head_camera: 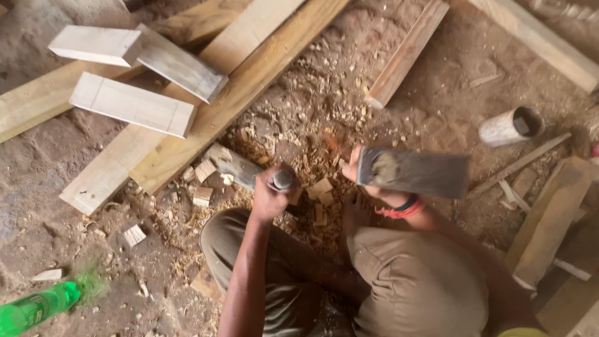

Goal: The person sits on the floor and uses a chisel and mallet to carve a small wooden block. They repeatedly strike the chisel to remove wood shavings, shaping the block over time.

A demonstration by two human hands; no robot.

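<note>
A chisel [282,180] is gripped upright in the left hand [269,198], over wood chips [315,163] on the ground. A wooden block [413,171] is clasped in the right hand [368,181], just beside it.

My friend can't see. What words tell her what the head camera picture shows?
A person squats on a dirt floor littered with wood chips, the left hand gripping a chisel and the right hand holding a flat, dark wooden block. Planks, a grey pipe piece and a green bottle lie around.
</note>
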